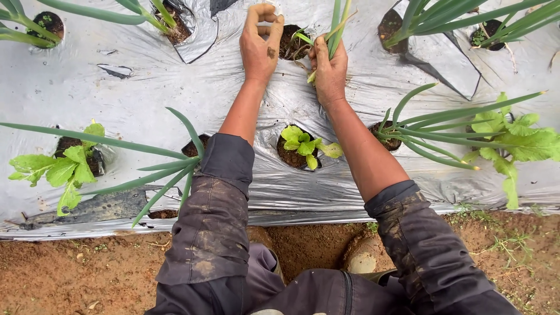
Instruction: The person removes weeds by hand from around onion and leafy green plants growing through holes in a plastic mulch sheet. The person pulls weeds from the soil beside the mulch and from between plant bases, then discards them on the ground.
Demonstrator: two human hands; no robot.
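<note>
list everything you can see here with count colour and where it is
plastic mulch sheet: one, silver-grey, covering the bed across the upper frame
planting holes: several, dark soil, cut through the sheet
green onion plants: about five clumps, green, top corners, left and right
leafy seedlings: three, light green, left, centre hole, right
bare soil: reddish brown, along the bottom
boot: one, muddy, bottom centre
sleeves: two, dark, mud-stained
left hand: at the rim of the top centre hole
right hand: gripping green stalks at that hole
</note>
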